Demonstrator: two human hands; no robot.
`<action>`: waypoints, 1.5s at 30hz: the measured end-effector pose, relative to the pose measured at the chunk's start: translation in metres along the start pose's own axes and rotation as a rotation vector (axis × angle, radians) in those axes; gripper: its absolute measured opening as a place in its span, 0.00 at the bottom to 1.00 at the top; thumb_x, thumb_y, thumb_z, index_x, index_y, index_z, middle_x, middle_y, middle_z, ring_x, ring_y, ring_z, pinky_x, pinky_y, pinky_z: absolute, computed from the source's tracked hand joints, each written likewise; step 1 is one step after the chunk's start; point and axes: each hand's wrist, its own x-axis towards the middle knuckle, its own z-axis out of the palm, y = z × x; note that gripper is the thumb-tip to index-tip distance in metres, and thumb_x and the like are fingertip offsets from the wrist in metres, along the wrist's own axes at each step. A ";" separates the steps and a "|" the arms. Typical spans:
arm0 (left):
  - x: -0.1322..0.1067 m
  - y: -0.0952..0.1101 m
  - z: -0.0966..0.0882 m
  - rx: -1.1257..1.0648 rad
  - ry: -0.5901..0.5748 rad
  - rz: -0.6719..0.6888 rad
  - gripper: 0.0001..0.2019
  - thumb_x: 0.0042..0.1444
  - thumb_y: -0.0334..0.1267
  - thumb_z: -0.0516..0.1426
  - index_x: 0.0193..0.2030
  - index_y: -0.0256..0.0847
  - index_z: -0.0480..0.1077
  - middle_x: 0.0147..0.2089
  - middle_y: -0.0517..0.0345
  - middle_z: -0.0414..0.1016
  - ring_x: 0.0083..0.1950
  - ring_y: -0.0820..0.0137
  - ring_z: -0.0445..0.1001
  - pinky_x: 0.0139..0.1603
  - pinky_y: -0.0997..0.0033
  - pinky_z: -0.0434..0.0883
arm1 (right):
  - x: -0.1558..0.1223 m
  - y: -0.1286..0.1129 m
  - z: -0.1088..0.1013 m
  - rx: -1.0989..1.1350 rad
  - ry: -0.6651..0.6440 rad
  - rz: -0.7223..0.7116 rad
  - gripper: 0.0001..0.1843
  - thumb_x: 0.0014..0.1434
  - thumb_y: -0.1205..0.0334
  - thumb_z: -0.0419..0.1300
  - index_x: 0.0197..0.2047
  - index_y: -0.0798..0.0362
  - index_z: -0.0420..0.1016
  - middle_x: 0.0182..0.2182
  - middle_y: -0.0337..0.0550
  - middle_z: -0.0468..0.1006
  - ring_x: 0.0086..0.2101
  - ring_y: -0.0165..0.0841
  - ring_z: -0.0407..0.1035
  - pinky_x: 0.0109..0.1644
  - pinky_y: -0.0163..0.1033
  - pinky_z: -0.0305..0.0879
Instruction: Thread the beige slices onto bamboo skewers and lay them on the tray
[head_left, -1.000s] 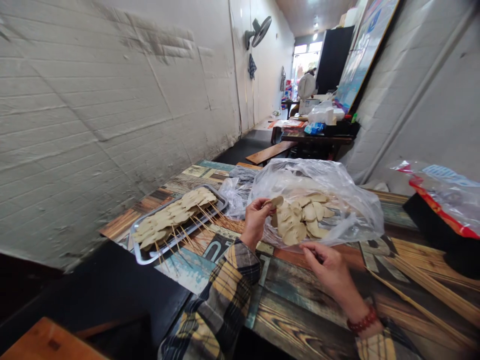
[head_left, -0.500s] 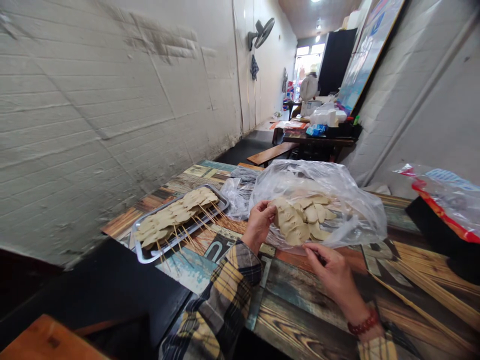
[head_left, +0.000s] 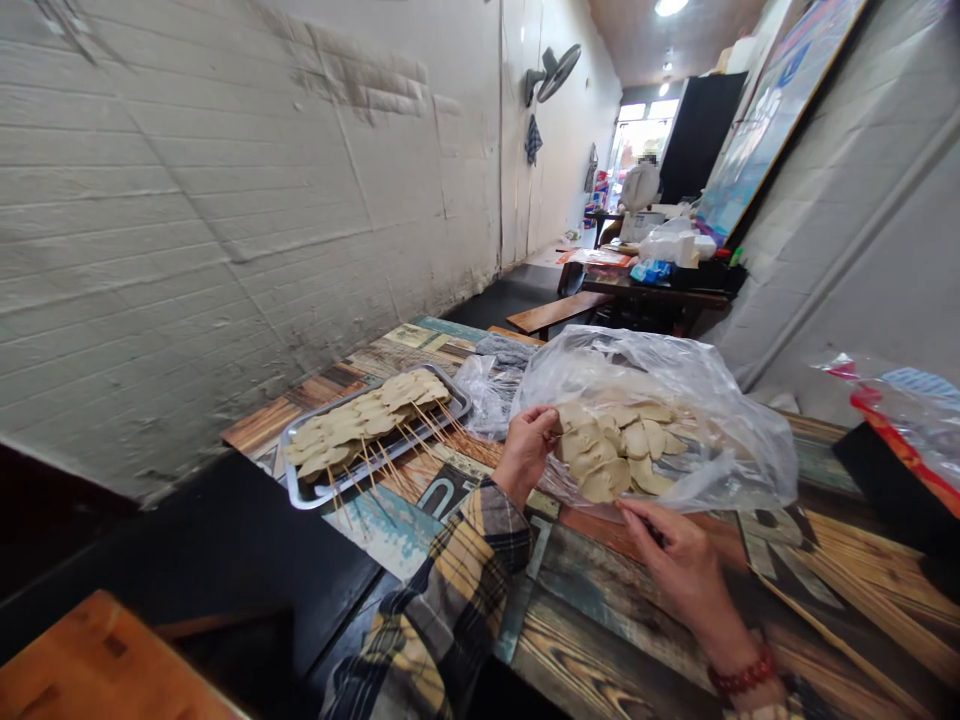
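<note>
My left hand [head_left: 529, 450] is closed in a pinch on the upper left edge of a strip of overlapping flat beige slices [head_left: 592, 455]. At the lower end of that strip, my right hand [head_left: 667, 545] pinches thumb and forefinger together; what lies between them is too small to make out. Behind and under the strip, loose beige slices [head_left: 649, 440] lie in the mouth of a clear plastic bag [head_left: 739, 450]. To the left, a metal tray [head_left: 304, 497] carries rows of similar slices [head_left: 367, 415] on bamboo skewers [head_left: 382, 460], their bare ends sticking out over the near rim.
Loose bamboo sticks [head_left: 840, 630] lie on the wood-patterned table [head_left: 585, 640] at the right, near a black box [head_left: 892, 490] with red-edged plastic packaging. A grey cloth [head_left: 506, 350] sits behind the tray. Farther off are a bench [head_left: 559, 312], a cluttered table and a person.
The whole view has shifted, so everything sits a little farther right. Both hands keep their pinches at the two ends of the strip of slices.
</note>
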 end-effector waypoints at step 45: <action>-0.002 0.001 0.004 0.280 -0.021 0.197 0.04 0.39 0.34 0.61 0.25 0.37 0.72 0.25 0.62 0.69 0.26 0.77 0.64 0.30 0.75 0.62 | 0.003 -0.001 -0.003 0.047 -0.004 0.078 0.16 0.60 0.52 0.56 0.37 0.51 0.82 0.37 0.48 0.84 0.38 0.42 0.78 0.44 0.47 0.75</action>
